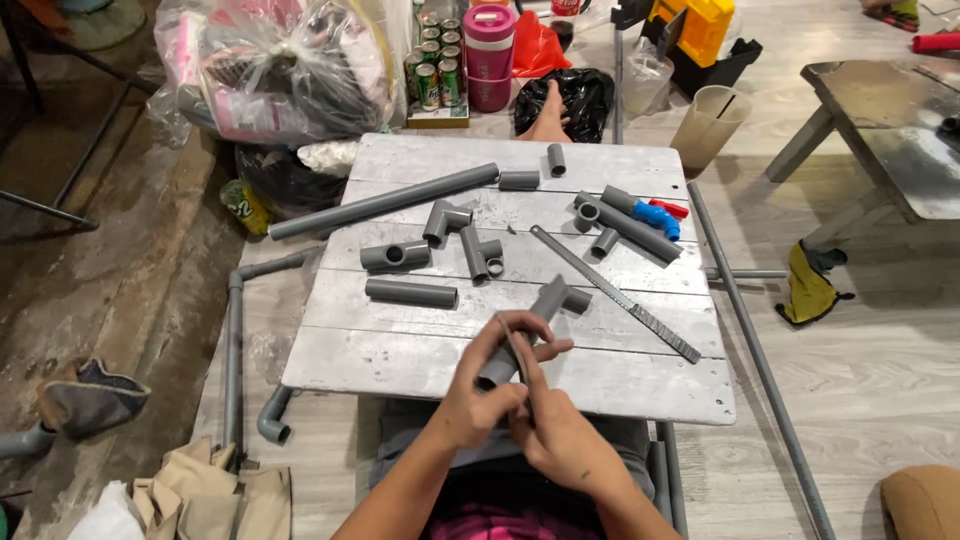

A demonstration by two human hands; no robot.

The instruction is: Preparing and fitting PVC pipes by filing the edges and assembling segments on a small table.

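Holding a grey pipe piece (548,305) with a tee on its far end, at the near edge of the surface (400,365), both hands working on it. Left hand (482,395) is gripping the lower end of the pipe, fingers clamped round it. Right hand (560,440) is pinching a thin dark blade-like tool (517,345) against the pipe, fingers closed on the tool; cannot tell exactly what tool it is.

Progress, judging by layout: early to mid.
- Partly joined: the tee-and-pipe piece in hand, an elbow group (445,218) near the centre, a longer pipe run with a blue valve (655,218) toward the right edge.
- Lying loose: a long pipe (385,201) running from the far middle out over the left edge, a tee (395,256) and a short pipe (411,293) left of centre, two small couplers (519,180) near the far edge.
- A metal ruler or file (615,293) is lying diagonally from the centre toward the near right corner.

More pipe with elbows (236,340) is sitting on the floor off the left edge. Most fittings are looking unconnected, so the bulk of assembly is probably remaining.
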